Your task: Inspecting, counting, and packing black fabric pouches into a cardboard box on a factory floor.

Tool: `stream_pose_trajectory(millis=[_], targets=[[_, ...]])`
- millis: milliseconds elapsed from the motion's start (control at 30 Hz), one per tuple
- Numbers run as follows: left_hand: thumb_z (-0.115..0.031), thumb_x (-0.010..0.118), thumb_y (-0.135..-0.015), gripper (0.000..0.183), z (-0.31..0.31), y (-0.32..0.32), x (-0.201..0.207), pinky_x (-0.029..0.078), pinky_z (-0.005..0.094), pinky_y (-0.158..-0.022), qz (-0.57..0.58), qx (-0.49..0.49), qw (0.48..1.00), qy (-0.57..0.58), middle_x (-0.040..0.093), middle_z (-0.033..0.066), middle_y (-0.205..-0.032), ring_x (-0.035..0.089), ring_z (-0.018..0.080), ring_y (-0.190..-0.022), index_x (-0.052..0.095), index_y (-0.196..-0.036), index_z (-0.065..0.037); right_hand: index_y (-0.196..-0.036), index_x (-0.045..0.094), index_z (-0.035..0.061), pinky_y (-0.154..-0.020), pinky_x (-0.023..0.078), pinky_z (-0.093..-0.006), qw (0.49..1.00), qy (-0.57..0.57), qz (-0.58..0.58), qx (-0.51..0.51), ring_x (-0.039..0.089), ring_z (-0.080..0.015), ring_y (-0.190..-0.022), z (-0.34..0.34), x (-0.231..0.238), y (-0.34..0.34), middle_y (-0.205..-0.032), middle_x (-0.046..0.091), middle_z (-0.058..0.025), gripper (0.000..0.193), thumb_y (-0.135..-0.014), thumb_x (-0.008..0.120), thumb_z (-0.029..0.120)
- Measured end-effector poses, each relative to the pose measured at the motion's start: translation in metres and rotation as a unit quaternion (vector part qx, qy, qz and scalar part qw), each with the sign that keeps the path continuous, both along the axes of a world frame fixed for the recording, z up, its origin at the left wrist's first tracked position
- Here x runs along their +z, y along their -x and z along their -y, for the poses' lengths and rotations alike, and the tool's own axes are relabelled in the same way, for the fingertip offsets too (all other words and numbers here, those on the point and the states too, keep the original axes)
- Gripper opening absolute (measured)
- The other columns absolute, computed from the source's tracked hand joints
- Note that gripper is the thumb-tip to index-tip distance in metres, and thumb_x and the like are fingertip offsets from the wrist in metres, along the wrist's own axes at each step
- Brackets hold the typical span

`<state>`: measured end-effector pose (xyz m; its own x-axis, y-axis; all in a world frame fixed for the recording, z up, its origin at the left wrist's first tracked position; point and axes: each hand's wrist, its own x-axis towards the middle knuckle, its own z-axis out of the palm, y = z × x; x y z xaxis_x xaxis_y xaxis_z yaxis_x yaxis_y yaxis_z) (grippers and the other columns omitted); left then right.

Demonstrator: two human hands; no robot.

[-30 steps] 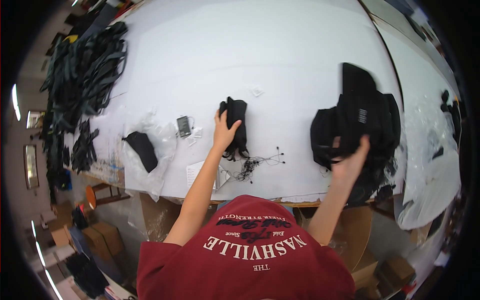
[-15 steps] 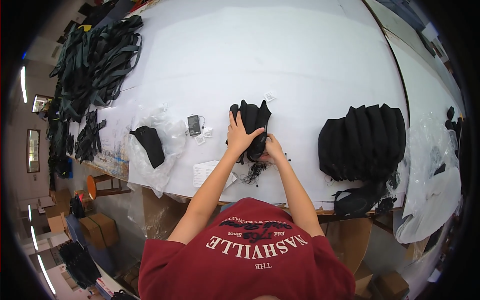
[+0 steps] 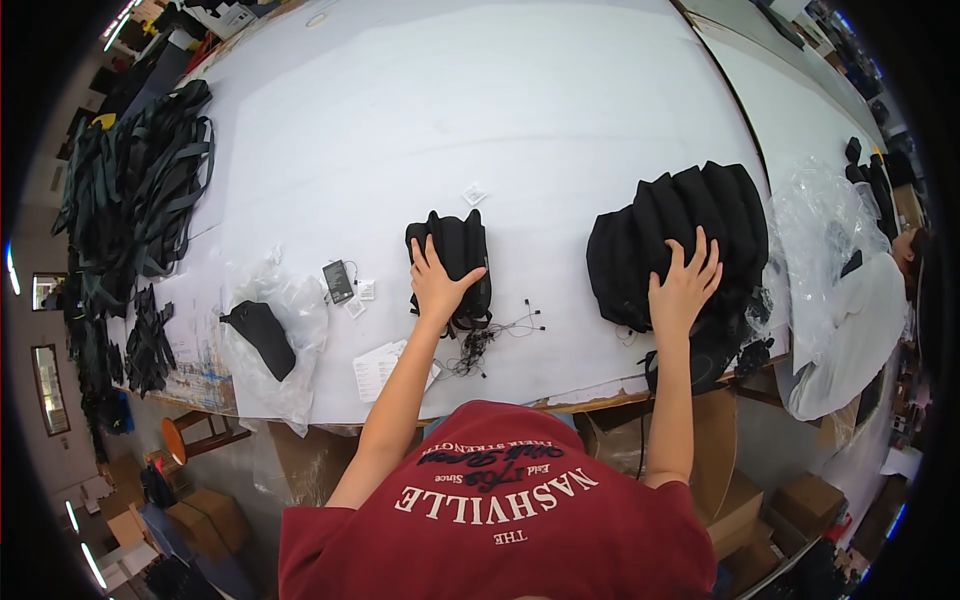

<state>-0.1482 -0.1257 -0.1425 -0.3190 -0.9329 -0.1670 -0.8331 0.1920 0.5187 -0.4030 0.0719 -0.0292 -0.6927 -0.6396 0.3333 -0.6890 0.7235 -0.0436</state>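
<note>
My left hand [image 3: 438, 292] lies with fingers spread on a small bundle of black fabric pouches [image 3: 462, 238] standing side by side in the middle. Below that bundle sits a tangle of thin black strings [image 3: 474, 350], and a few strands trail right across the table. On the right, my right hand [image 3: 684, 290] rests on a larger row of black fabric pouches [image 3: 622, 262]. Its fingers are apart and it grips none of them. Part of this row is covered by the hand and forearm.
A dark tag [image 3: 338, 282] and small white labels [image 3: 355, 309] lie left of the small bundle, with printed paper sheets [image 3: 380, 370] nearer. One black pouch [image 3: 262, 338] lies on clear plastic [image 3: 308, 350]. Dark straps [image 3: 140, 180] are heaped at far left. Plastic bags [image 3: 825, 270] lie right.
My right hand has left the small bundle and moved right onto the larger row. My left hand stays on the small bundle. The whole view has shifted.
</note>
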Motion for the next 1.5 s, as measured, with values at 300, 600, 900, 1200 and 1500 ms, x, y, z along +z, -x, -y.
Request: stream_pose_trajectory(millis=[300,600,900,1200,1500], targets=[[-0.059,0.072,-0.063,0.107,0.000,-0.009,-0.005,0.032,0.0514,-0.099,-0.017,0.000,1.000,0.026,0.012,0.0205,-0.147,0.032,0.0457,-0.121,0.021,-0.141,-0.007,-0.090,0.059,0.0043,-0.088,0.036,-0.0398,0.958,0.261,0.092,0.075,0.048,-0.0278,-0.101,0.011,0.019,-0.025,-0.106,0.056,-0.0068,0.022,-0.070,0.068,0.005],[-0.059,0.071,-0.064,0.107,0.001,-0.003,-0.004,0.030,0.0525,-0.100,-0.037,-0.002,0.999,0.022,0.013,0.0217,-0.147,0.030,0.0461,-0.123,0.020,-0.141,-0.006,-0.104,0.042,0.0009,-0.073,0.046,-0.0453,0.900,0.121,0.402,0.119,0.057,-0.0367,-0.088,0.090,-0.137,-0.149,-0.095,0.052,-0.0182,0.042,-0.071,0.068,0.011],[-0.065,0.073,-0.057,0.122,-0.007,0.003,-0.007,0.021,0.0562,-0.103,0.001,0.001,0.997,0.080,0.009,0.0210,-0.148,0.022,0.0474,-0.128,0.008,-0.145,-0.009,-0.114,0.047,0.0079,-0.090,0.041,-0.0435,0.904,-0.020,0.349,0.248,0.048,-0.0325,-0.106,0.085,-0.105,-0.116,-0.112,0.048,-0.0154,0.055,-0.064,0.070,0.012],[-0.063,0.074,-0.056,0.122,-0.005,0.005,-0.006,0.025,0.0539,-0.102,0.025,0.007,0.999,0.048,0.011,0.0189,-0.149,0.023,0.0415,-0.130,0.009,-0.145,-0.010,-0.097,0.058,0.0134,-0.089,0.035,-0.0396,0.989,0.105,0.082,0.071,0.046,-0.0243,-0.105,0.052,-0.077,-0.032,-0.106,0.050,-0.0057,0.032,-0.066,0.068,0.012],[-0.064,0.073,-0.057,0.119,-0.006,-0.002,-0.011,0.026,0.0530,-0.101,0.008,0.009,0.996,0.083,0.014,0.0182,-0.148,0.027,0.0414,-0.127,0.012,-0.145,-0.011,-0.077,0.058,0.0107,-0.077,0.038,-0.0359,0.945,0.237,0.160,0.162,0.051,-0.0233,-0.086,0.053,-0.044,-0.052,-0.087,0.054,-0.0026,0.012,-0.071,0.062,0.002]])
